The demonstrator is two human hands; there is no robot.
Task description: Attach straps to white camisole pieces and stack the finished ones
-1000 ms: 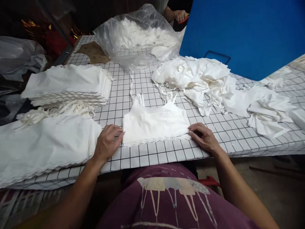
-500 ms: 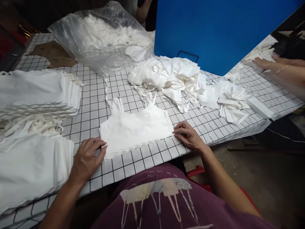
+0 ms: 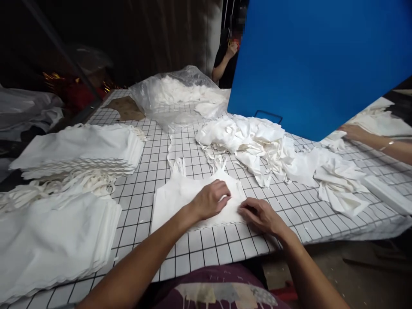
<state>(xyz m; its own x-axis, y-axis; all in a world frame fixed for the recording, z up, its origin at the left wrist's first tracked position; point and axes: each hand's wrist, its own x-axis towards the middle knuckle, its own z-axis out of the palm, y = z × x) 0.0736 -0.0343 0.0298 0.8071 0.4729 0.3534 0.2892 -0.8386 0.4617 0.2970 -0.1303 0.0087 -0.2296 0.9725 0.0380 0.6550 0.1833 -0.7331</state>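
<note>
Left hand (image 3: 210,199) now atop garment (image 3: 175,197)

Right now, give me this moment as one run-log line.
left hand: palm down on flat white strappy fabric top | right hand: fingertips at its scalloped hem | surface: black-grid white table | side: loose white fabric heap

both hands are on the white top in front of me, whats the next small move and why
Probably slide the left hand outward to flatten the white top: it lies flat on the grid table, both palms rest near its right side, and the right hand pins the scalloped hem.
</note>
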